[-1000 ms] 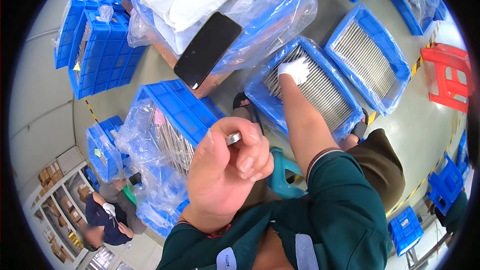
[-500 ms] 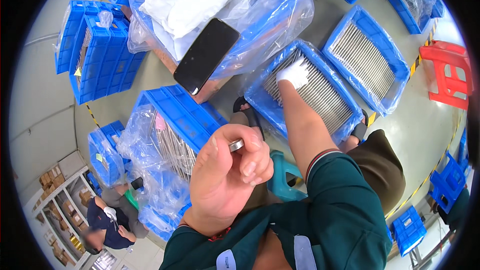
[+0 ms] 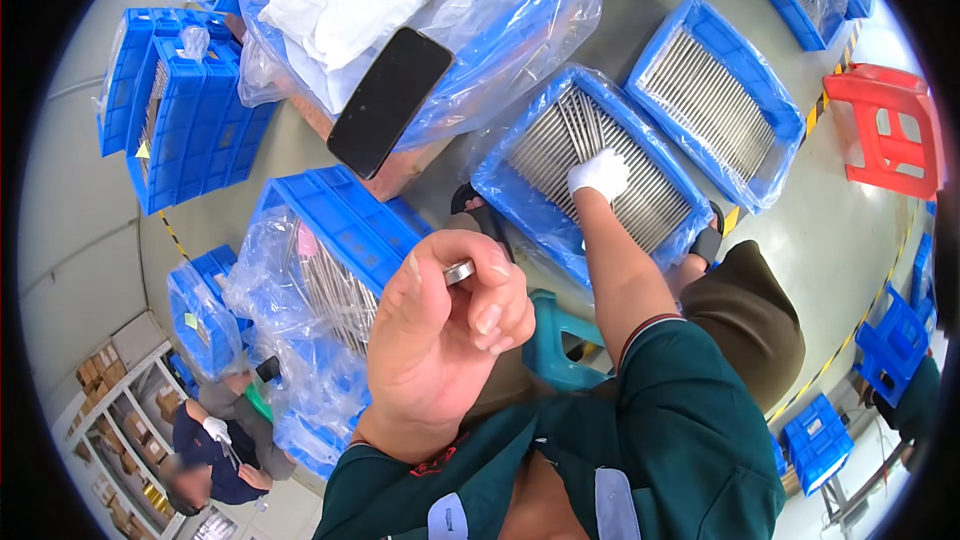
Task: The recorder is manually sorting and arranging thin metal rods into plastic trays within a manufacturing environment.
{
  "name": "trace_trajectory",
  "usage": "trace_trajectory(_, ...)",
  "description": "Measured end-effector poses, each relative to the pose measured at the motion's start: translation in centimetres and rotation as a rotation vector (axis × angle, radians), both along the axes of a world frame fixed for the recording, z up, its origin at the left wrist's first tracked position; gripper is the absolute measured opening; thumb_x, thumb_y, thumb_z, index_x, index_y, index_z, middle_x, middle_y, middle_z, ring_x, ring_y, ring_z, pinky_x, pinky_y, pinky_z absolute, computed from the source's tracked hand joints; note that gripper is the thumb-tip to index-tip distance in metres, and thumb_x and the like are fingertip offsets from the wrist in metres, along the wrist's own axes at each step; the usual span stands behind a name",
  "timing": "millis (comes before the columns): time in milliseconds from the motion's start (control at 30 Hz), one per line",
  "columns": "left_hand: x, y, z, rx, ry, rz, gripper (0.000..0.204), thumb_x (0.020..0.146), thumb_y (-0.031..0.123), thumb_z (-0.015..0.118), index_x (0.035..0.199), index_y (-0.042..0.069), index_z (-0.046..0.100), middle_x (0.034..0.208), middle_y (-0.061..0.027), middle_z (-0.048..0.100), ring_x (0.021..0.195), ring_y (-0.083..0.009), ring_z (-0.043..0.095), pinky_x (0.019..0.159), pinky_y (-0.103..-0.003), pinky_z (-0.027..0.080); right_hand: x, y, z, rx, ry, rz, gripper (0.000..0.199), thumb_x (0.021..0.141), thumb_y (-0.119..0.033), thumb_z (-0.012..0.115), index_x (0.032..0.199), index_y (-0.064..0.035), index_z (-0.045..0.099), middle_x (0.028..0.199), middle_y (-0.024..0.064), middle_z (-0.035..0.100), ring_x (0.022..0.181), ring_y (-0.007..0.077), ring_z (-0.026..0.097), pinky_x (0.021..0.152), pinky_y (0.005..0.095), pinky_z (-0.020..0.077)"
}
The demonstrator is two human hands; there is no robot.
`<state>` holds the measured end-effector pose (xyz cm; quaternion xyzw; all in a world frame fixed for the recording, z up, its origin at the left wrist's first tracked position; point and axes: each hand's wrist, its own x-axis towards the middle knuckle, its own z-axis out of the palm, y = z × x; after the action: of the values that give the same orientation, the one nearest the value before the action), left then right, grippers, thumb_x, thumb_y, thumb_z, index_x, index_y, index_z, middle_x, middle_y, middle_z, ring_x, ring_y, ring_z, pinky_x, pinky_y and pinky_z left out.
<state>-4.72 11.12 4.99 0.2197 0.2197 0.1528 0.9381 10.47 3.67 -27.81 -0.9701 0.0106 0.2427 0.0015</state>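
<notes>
My bare left hand is raised in front of me, its thumb and curled fingers pinching a small shiny metal ring; part of the ring is hidden by the fingers. My right hand, in a white glove, is closed over the middle of a blue crate lined with clear plastic. Thin metal rods stick out from its far side at a slant, across the neat row of rods lying in the crate. The glove hides the gripped ends.
A second crate of rods stands to the right. At far left-centre, a phone lies by a plastic-lined bin. Another crate holds loose rods at left. A red stool is at right; a seated person works lower left.
My right hand has moved nearer to me within the crate, and several rods now fan out slanted from it. The left hand keeps its pinch on the ring. The view has shifted slightly.
</notes>
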Motion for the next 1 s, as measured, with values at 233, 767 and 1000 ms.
trace_trajectory(233,0.2,-0.2,-0.1,0.049,-0.015,-0.051,0.039,0.097,0.041,0.038,0.098,0.005,0.052,0.073,-0.0007,0.046,0.06,-0.0095,0.037,0.055,-0.025,0.033,2.9,-0.9,-2.4,0.186,0.118,0.079,0.023,0.079,-0.014,0.055,0.096,-0.0028,0.065,0.098,0.0212,0.065,0.094,0.0338,0.064,0.082,0.0404,0.05)
trace_trajectory(767,1.5,-0.4,-0.5,0.012,0.027,0.063,0.033,0.095,0.033,0.049,0.094,0.001,0.054,0.069,-0.0014,0.047,0.061,-0.0096,0.043,0.055,-0.024,0.037,-1.8,-7.0,-1.0,1.092,1.037,-0.684,0.037,0.088,-0.042,0.057,0.067,-0.013,0.046,0.053,-0.0011,0.041,0.039,0.0102,0.035,0.035,0.0247,0.0276)
trace_trajectory(1000,2.0,0.2,-2.3,0.046,0.021,0.1,0.031,0.09,0.034,0.058,0.094,0.004,0.056,0.068,0.0,0.048,0.061,-0.0107,0.044,0.056,-0.025,0.037,-1.0,-8.3,13.3,1.263,0.699,-0.27,0.029,0.087,-0.032,0.058,0.071,-0.0109,0.049,0.054,0.0002,0.047,0.038,0.0077,0.039,0.034,0.0224,0.0294)
